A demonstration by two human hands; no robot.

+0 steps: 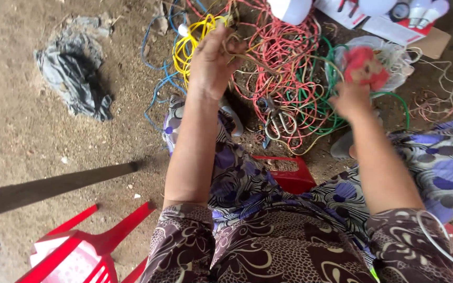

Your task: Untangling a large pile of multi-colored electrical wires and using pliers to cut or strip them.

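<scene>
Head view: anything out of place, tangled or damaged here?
Yes. The wires, red, green, yellow and blue, lie in one knotted heap on the dirt floor rather than coiled. A crumpled grey bag lies discarded at left. The left hand grips tan wire; the right hand holds a red bundle.

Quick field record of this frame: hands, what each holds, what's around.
left hand: raised, fingers closed on a tan wire
right hand: grips a red bundle
wire pile: red wires, yellow coil, green wires, blue wires on the dirt ground
tool: pliers lying among the wires
other: grey bag to the left, red plastic chair lower left, light bulbs top right
</scene>
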